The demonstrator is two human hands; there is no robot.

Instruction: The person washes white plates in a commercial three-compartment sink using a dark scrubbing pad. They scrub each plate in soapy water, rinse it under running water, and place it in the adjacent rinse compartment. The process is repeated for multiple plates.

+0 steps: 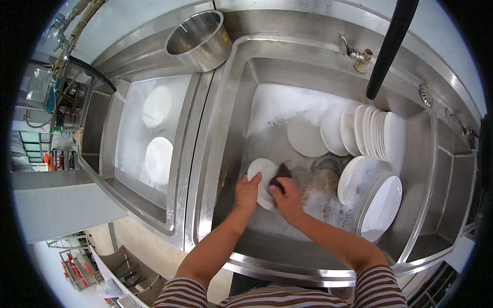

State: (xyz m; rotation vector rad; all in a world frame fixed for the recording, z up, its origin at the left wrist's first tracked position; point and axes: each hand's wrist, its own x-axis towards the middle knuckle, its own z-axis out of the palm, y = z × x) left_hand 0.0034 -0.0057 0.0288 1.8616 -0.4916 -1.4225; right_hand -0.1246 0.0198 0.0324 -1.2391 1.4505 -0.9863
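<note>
My left hand (247, 192) grips the near-left rim of a white plate (262, 164), thumb on its upper face. The plate is tilted above the soapy water (265, 143) in the right-hand steel sink. In my right hand (287, 198) is a dark scrubbing pad (283, 173), pressed against the plate's right part; the fingers cover some of it. Right of my hands, a leaning row of white plates (362, 131) stands partly in the water. Nearer to me, another stack of white plates (379, 208) leans on its side. A brownish item (325, 175) lies blurred under the water.
The left basin (179, 154) holds water and two white plates (158, 159). A steel pot (200, 42) stands on the rim between the basins. A black hose (393, 50) hangs over the right sink, near a tap (358, 57). A drain strainer (425, 95) rests on the back ledge.
</note>
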